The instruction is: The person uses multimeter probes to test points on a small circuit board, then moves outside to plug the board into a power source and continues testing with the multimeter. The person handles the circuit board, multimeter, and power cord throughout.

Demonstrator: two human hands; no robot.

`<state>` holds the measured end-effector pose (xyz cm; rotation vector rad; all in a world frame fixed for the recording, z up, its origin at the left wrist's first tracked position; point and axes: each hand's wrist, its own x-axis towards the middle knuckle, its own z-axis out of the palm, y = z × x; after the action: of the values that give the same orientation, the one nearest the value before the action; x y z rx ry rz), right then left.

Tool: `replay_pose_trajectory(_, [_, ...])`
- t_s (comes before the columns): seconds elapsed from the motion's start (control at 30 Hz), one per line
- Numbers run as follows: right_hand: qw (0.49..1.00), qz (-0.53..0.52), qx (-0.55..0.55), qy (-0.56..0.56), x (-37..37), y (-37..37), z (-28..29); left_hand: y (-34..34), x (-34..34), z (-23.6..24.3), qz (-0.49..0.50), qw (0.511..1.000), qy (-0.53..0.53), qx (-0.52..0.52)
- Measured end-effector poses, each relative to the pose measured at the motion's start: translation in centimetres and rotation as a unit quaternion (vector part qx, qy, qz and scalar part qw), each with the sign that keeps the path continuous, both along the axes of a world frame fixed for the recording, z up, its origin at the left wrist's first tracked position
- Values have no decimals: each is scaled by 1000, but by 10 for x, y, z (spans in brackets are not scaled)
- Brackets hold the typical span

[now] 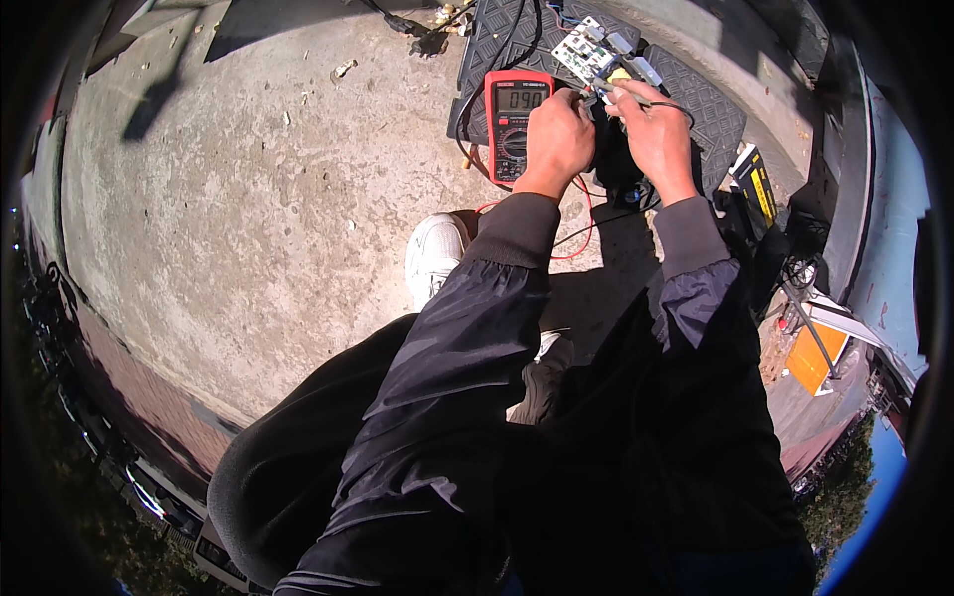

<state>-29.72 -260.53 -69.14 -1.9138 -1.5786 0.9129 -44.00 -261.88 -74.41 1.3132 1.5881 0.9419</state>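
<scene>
My left hand (558, 141) is closed, with its fingertips hidden from view, close to the right side of a red-framed digital multimeter (514, 143). The meter's screen is lit up with digits. Between finger and thumb, my right hand (654, 137) pinches a thin pen-like probe (636, 96), and a dark cable trails from it over the back of the hand. Just beyond both hands lies a white circuit board (584, 52) with small parts on it. A red wire (590, 234) loops out below my left wrist.
Beneath the board and meter is a dark patterned mat (711, 114) on concrete ground (248, 199). Black cables (422, 30) run at the top. A black-and-yellow box (755, 184) stands right of my hand, with an orange panel (817, 358) lower down. My white shoe (434, 253) is nearby.
</scene>
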Motion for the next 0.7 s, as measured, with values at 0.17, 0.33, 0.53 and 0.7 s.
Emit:
replay_pose_trajectory(0.17, [1000,-2,-9,-8,2,0,0,0,-1,1,-5,1000,2,-27])
replay_pose_trajectory(0.33, [1000,-11,13,25,0,1,-3,0,-3,8,3,999,-18,-41])
replay_pose_trajectory(0.53, [998,-50,3,-46,1,-2,10,0,-12,17,26,997,-4,-71])
replay_pose_trajectory(0.7, [998,-44,10,-49,-1,-4,11,6,-13,19,36,998,-10,-52])
